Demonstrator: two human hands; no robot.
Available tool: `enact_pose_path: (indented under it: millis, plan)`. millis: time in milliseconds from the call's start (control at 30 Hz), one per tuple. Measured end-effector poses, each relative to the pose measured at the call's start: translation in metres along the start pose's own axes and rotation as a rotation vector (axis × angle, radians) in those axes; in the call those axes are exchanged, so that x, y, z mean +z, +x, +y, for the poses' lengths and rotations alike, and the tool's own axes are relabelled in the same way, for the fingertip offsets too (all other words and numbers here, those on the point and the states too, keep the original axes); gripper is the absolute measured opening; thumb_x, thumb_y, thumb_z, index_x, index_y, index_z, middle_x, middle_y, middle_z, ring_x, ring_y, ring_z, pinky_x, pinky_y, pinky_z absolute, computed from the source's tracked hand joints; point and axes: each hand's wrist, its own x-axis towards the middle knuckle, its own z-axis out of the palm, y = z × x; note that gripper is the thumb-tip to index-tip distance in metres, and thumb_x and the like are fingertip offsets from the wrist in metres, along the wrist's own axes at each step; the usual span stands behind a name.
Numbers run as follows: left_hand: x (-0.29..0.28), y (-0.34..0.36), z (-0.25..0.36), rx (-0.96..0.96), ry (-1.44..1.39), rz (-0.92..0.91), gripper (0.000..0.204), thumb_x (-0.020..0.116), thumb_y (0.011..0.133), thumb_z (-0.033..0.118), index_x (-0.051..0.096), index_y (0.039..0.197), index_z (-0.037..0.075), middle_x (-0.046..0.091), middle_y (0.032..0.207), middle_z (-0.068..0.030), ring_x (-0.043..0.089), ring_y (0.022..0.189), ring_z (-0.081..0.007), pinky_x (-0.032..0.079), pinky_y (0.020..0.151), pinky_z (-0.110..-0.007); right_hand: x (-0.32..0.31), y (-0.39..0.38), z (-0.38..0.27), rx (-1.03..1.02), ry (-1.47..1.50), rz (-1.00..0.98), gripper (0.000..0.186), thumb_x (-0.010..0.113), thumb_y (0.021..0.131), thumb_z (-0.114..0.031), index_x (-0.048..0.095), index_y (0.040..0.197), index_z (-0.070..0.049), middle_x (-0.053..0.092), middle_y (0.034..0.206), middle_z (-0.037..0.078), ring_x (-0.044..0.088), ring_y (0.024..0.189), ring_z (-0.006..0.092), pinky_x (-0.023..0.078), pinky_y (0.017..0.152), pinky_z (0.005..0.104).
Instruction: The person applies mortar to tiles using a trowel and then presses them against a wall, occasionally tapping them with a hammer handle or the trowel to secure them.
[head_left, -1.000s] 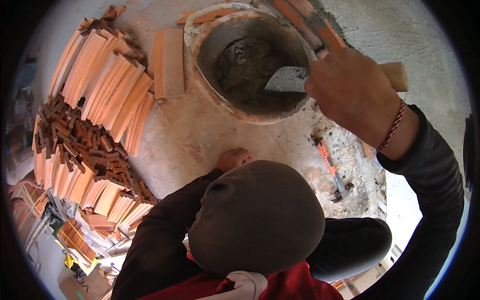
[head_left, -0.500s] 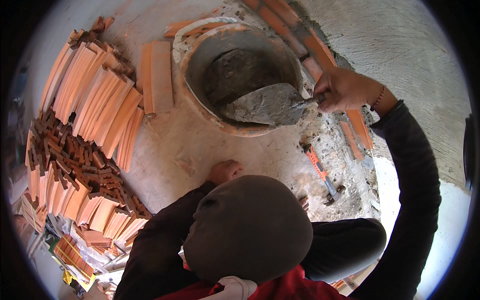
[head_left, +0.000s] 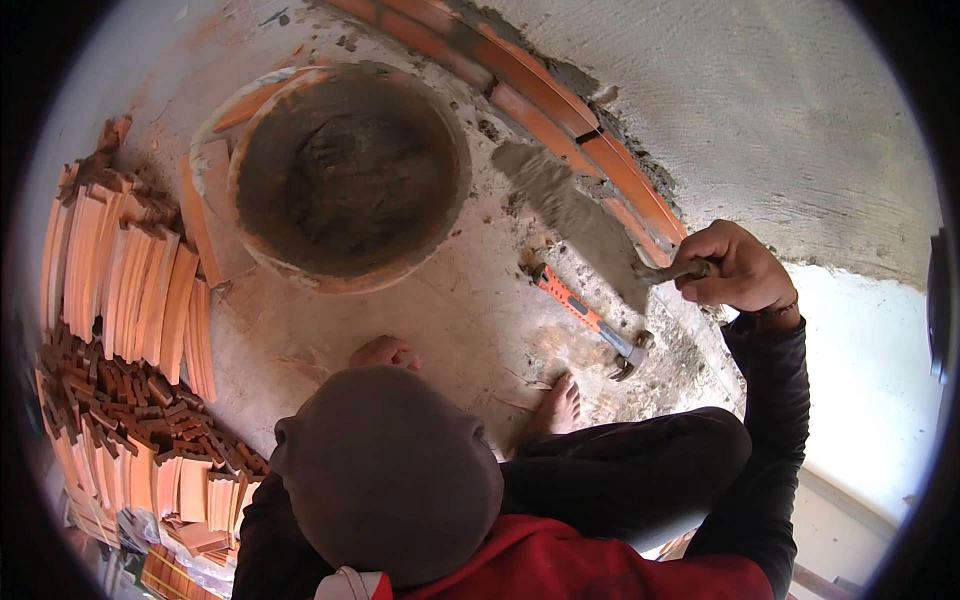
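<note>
My right hand (head_left: pixel 735 265) is closed around the handle of a trowel (head_left: pixel 605 245), whose broad blade is grey with mortar and a little blurred. The blade hangs over the floor beside a low course of orange bricks (head_left: pixel 625 175) along the wall. My left hand (head_left: pixel 385 352), curled and partly hidden behind the grey cap, shows near the middle; what it holds, if anything, is hidden. A round tub (head_left: pixel 330 283) of wet grey mortar (head_left: pixel 345 180) stands ahead. Between trowel and foot lies a claw hammer (head_left: pixel 590 315) with an orange and black grip.
Stacked orange bricks (head_left: pixel 125 270) fill the left side, with more bricks (head_left: pixel 100 450) piled nearer. Single bricks (head_left: pixel 215 210) lie beside the tub. A rough grey wall (head_left: pixel 760 130) rises at the right, and my bare foot (head_left: pixel 560 405) rests close to the hammer.
My right hand has taken the trowel out from over the tub, toward me and to the right. The view has shifted, so the tub and bricks sit farther left.
</note>
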Motion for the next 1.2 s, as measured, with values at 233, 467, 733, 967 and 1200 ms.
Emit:
enact_pose_path:
  millis: [233,467,733,967,1200]
  plan:
    - [0.009,0.002,-0.006,0.036,-0.024,0.014,0.026,0.081,0.072,0.019,0.065,0.089,0.008,0.059,0.071,-0.0064,0.058,0.062,-0.0183,0.049,0.058,-0.033,-0.053,0.035,0.078,0.294,0.168,0.320,0.014,0.064,0.088,-0.012,0.066,0.083,0.001,0.054,0.057,0.000,0.048,0.044,0.0082,0.038,0.040,0.0249]
    - [0.005,0.004,-0.003,0.139,-0.063,0.104,0.023,0.075,0.078,0.020,0.065,0.090,0.003,0.056,0.065,-0.0060,0.048,0.051,-0.0112,0.043,0.049,-0.027,-0.026,0.030,0.073,0.243,0.041,0.334,0.021,0.063,0.095,-0.017,0.063,0.084,0.000,0.054,0.059,0.000,0.048,0.045,0.0075,0.038,0.042,0.0256]
    - [0.009,0.005,-0.008,0.164,-0.070,0.109,0.022,0.075,0.075,0.018,0.066,0.089,0.004,0.057,0.065,-0.0055,0.050,0.051,-0.0109,0.043,0.048,-0.026,-0.023,0.062,0.077,0.238,0.004,0.390,0.028,0.057,0.101,-0.020,0.059,0.079,-0.003,0.053,0.060,-0.001,0.048,0.044,0.0079,0.039,0.041,0.0262]
    - [0.003,0.003,0.004,0.064,-0.094,0.048,0.025,0.080,0.071,0.009,0.064,0.090,0.005,0.056,0.070,-0.0055,0.054,0.059,-0.0166,0.048,0.055,-0.031,-0.017,0.063,0.085,0.279,-0.049,0.498,0.029,0.060,0.099,-0.023,0.062,0.080,-0.001,0.054,0.060,0.001,0.050,0.046,0.0097,0.041,0.043,0.0288]
    - [0.000,0.004,0.009,0.057,-0.124,0.053,0.022,0.076,0.071,0.009,0.063,0.087,0.004,0.054,0.067,-0.0055,0.050,0.055,-0.0140,0.043,0.052,-0.029,0.018,0.046,0.113,0.056,-0.590,0.890,0.025,0.067,0.092,-0.021,0.066,0.087,0.004,0.057,0.061,0.010,0.060,0.054,0.0148,0.046,0.052,0.0322]
